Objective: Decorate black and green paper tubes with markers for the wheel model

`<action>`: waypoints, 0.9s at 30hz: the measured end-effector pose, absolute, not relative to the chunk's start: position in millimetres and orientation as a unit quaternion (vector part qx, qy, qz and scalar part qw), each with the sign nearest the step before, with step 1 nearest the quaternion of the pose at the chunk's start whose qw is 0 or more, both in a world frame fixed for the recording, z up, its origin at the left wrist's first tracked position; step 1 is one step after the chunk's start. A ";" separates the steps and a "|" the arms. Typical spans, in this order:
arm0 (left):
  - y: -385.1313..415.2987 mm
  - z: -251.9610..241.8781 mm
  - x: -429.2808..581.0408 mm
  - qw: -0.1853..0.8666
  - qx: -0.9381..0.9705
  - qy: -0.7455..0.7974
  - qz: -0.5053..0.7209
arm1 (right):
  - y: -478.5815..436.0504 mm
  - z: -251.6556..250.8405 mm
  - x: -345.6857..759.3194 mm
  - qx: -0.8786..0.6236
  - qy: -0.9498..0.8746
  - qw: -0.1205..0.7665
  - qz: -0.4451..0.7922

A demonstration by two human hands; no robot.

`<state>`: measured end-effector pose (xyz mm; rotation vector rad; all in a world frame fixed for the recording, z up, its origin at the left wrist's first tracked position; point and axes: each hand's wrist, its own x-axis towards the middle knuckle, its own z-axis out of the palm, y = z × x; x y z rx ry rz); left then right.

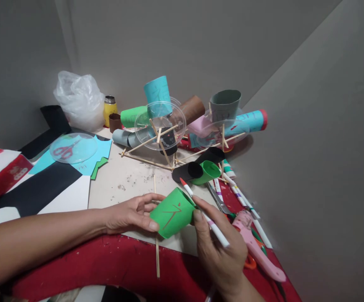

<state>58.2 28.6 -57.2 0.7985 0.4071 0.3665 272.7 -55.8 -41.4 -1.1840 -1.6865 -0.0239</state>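
A green paper tube (173, 213) with red marks drawn on its side is held tilted above the light board. My left hand (138, 214) grips its left end, thumb in front. At its right end, my right hand (219, 247) holds a white marker (215, 228) with a red tip pointing up and left, and its thumb and index finger are at the tube's rim. Under the green tube lies a thin wooden stick (157, 260). Black tubes (186, 171) and another green tube (207, 171) lie just behind.
Behind stands a stick frame (147, 161) with clear discs and coloured paper tubes. Markers (262, 234) and a pink glue gun (263, 251) lie right. Left are scissors (64, 152) with a clear lid, coloured paper, a red packet (6, 174), a plastic bag (78, 100) and a yellow bottle (110, 111).
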 end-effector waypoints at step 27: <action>19.7 -53.7 67.8 0.784 0.479 0.283 0.274 | -80.0 -26.7 268.0 -0.443 -0.711 0.542 -0.070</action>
